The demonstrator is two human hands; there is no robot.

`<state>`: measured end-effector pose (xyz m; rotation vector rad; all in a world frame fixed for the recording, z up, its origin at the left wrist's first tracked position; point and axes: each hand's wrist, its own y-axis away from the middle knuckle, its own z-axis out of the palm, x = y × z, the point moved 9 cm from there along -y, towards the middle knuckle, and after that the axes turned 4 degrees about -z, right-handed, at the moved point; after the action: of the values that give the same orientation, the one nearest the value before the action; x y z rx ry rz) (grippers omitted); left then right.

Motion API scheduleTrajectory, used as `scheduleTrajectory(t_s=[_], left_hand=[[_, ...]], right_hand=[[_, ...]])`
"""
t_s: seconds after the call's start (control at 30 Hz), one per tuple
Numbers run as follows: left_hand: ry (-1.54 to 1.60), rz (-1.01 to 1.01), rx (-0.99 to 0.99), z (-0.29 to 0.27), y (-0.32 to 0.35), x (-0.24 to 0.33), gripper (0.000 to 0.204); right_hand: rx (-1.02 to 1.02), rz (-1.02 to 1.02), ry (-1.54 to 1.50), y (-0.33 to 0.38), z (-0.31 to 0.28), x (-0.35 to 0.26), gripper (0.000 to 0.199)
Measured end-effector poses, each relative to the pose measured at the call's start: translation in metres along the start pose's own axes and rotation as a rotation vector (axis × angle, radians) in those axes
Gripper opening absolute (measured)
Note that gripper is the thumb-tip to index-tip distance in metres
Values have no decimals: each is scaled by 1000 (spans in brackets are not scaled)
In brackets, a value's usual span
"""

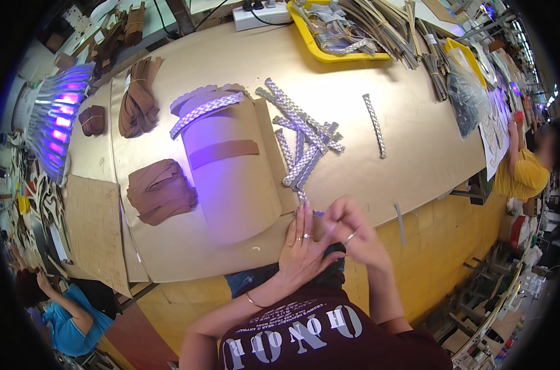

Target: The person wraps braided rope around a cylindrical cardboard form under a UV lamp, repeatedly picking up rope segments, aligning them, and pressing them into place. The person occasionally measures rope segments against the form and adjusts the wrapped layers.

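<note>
My left hand lies with fingers stretched flat at the table's near edge, its fingertips against the lower end of a silver braided strip. Close beside it, my right hand is curled with fingertips drawn together; what they hold, if anything, cannot be made out. A loose pile of silver and white braided strips lies just beyond my hands. To the left stands a curved tan form, with one braided strip across its far end and a brown strip across its middle.
Bundles of brown strips lie left of the form, near a cardboard sheet. A single braided strip rests to the right. A yellow tray and a power strip sit at the back. Other people work at both sides.
</note>
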<state>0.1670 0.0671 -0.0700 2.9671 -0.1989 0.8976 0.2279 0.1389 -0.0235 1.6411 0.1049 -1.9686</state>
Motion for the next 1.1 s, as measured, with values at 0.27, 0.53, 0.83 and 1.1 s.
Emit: scheduleTrajectory(t_s=[0.27, 0.53, 0.83, 1.1], left_hand=[[-250, 27, 23, -7, -12, 15, 78], [-474, 100, 123, -5, -10, 16, 84], [-477, 45, 170, -6, -10, 14, 68], [-190, -37, 29, -16, -6, 6, 74]], right_hand=[[134, -16, 159, 7, -43, 14, 15], [218, -95, 41, -4, -44, 1, 16], [-110, -88, 331, 16, 10, -24, 21], [93, 93, 405, 23, -43, -20, 23]])
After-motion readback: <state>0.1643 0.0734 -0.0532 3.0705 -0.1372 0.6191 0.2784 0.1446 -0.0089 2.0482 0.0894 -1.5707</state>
